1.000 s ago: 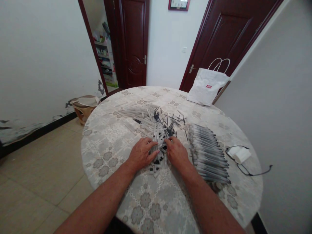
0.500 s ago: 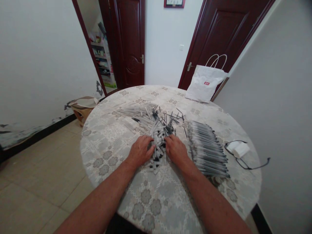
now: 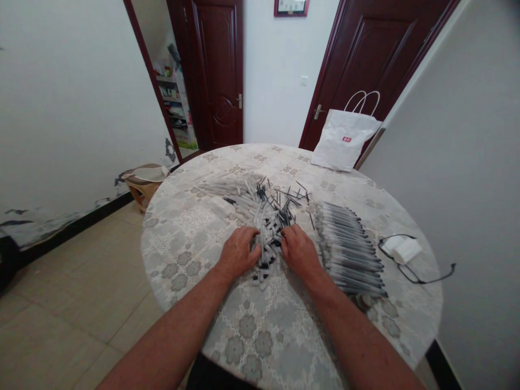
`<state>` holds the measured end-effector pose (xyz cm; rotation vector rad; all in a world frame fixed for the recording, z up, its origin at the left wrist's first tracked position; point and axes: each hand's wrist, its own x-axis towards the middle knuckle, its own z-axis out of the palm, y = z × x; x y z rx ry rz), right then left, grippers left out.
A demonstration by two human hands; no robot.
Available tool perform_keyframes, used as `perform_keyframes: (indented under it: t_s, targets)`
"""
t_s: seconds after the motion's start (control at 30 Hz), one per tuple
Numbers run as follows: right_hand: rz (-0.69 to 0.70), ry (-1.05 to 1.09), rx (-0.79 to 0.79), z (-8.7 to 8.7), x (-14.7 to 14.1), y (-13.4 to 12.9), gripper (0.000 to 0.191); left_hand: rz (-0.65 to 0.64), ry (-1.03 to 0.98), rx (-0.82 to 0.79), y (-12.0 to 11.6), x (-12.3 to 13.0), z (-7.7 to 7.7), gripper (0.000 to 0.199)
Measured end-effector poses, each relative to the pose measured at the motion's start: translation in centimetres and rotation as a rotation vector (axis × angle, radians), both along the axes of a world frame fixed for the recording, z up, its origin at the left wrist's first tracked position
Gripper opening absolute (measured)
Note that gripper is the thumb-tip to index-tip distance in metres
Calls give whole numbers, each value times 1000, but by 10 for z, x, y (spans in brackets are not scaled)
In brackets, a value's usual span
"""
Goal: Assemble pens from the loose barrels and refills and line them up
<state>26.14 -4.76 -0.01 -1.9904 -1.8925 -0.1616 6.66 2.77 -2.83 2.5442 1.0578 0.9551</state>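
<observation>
A heap of small white and black pen caps (image 3: 268, 246) lies on the table in front of me. My left hand (image 3: 240, 250) rests at the heap's left side, thumb and fingers apart and curved toward the caps. On the opposite side, my right hand (image 3: 298, 248) touches the heap with bent fingers, its fingertips partly hidden. Neither hand visibly lifts anything. Just behind the caps lie loose thin black sticks (image 3: 286, 208), like pen refills. Pale clear tubes (image 3: 227, 189), like pen barrels, spread to the back left. To the right, pens (image 3: 353, 246) lie side by side in a long row.
Black-framed glasses (image 3: 410, 275) and a folded white tissue (image 3: 402, 249) lie near the right edge of the round table, which has a patterned cloth (image 3: 174, 265). A white paper bag (image 3: 345, 142) stands at the back right. A brown stool (image 3: 144, 187) is beyond the left edge.
The whole view has shifted slightly. Both hands stay at the sides of the cap heap, with only small finger movement; the gap between them looks about the same.
</observation>
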Motion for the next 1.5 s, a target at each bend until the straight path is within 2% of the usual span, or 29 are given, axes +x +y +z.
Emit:
perform_keyframes:
  t_s: [0.2,0.43,0.6,0.7,0.87,0.97,1.07,1.17,1.27,1.37,1.5]
  targets:
    - [49,76,92,1,3,-3,19,53,21,-33,-2,2,1,37]
    - [94,185,215,9,9,-7,22,126,-6,-42,0,2,-4,38]
    - [100,239,282,13,11,-9,24,131,-62,-31,6,1,-6,31]
    - [99,255,321,15,11,-10,25,131,-114,-78,10,0,-3,28]
    - [83,283,368,20,11,-15,26,231,-236,-276,10,-3,8,26]
    - [92,343,426,21,11,-18,27,241,-359,-425,9,-3,11,22]
    - [19,497,435,16,8,-19,28,165,-585,-646,12,-2,12,24]
    - [-49,810,418,8,3,-15,31,24,-880,-860,15,-1,12,28]
    - [-34,1128,421,5,-1,-11,32,-96,-1117,-993,17,0,16,32]
    - [-14,1284,424,5,-3,-9,32,-148,-1242,-1071,15,-1,21,34]
    - [-2,1335,437,8,-3,-9,30,-157,-1307,-1138,12,-1,24,34]
